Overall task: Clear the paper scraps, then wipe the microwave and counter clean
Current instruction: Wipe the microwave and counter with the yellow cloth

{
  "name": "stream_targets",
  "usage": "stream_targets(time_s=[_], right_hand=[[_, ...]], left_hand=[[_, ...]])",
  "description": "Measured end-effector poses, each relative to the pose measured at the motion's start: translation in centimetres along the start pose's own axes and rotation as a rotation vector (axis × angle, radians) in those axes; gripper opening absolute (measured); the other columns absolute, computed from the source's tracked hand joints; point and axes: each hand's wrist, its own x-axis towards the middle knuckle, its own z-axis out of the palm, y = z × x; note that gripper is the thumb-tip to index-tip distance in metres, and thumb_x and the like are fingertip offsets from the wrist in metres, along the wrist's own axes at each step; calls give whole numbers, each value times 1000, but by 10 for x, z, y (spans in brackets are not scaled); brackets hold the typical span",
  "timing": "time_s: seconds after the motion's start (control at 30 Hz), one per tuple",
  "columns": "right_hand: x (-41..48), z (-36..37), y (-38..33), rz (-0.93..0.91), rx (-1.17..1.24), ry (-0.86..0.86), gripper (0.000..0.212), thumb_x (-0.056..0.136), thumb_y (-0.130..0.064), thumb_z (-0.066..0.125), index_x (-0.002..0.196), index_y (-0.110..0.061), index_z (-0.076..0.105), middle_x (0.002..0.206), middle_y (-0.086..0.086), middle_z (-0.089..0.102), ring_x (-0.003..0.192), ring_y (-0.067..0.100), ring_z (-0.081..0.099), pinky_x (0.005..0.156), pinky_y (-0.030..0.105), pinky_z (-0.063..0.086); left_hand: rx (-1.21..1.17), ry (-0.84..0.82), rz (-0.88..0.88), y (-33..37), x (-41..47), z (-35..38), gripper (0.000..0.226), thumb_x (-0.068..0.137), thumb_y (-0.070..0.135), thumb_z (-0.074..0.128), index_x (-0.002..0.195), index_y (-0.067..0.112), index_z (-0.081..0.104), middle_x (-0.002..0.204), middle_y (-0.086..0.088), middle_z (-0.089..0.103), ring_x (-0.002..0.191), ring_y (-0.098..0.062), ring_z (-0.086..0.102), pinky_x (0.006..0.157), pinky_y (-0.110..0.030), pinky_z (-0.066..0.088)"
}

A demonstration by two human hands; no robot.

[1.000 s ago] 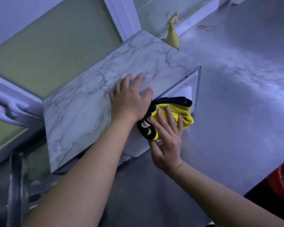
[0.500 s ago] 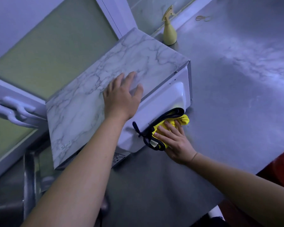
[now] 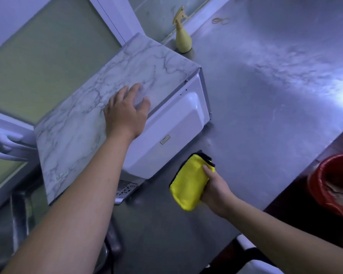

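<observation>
Microwave (image 3: 166, 123) first: we see one, white on its near side with a marble-patterned top, standing at a slant on the steel table (image 3: 265, 107) beside the frosted window. A small label sits on its white side, but the writing is too small for us to read; faint markings near the top's lower corner are equally illegible. Our left hand (image 3: 125, 113) rests flat on the marble top near its edge, fingers straight and slightly spread, holding nothing. Our right hand (image 3: 214, 186) grips one folded yellow cloth (image 3: 188, 184) with a dark trim; the thumb lies across its upper edge and the other fingers are hidden behind it. The cloth is just beside the microwave's lower front corner, apart from the white side; whether it touches the table we cannot tell. At the back stands one pale yellow spray bottle (image 3: 182, 38), upright, just beyond the microwave's far corner. Farther right on the table lie two rubber bands (image 3: 221, 20), overlapping. One red bucket (image 3: 333, 182) sits below the table's edge at right, with something pale inside.
</observation>
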Motion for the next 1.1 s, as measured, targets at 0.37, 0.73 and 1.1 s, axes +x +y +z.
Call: stream_targets(time_s=[0.37, 0.73, 1.1], right_hand=[[52, 51, -108, -205, 306, 164, 47, 102, -49, 46, 135, -17, 49, 129, 10, 62, 114, 30, 62, 103, 53, 47], [30, 99, 14, 125, 449, 29, 47, 103, -49, 42, 135, -17, 49, 130, 11, 62, 120, 33, 58, 101, 57, 44], [-88, 75, -61, -137, -29, -62, 48, 97, -45, 47, 130, -13, 59, 124, 10, 69, 106, 37, 64, 98, 54, 45]], left_hand=[[-5, 10, -2, -1, 0, 2, 55, 93, 55, 39, 146, 39, 41, 158, 2, 35, 144, -23, 28, 118, -45, 20], [-15, -1, -23, 0, 2, -2, 52, 94, 54, 44, 144, 41, 43, 157, 5, 36, 143, -24, 29, 116, -46, 23], [-134, -58, -25, -2, 4, -6, 56, 86, 57, 46, 139, 39, 50, 153, 2, 41, 140, -23, 34, 116, -42, 19]])
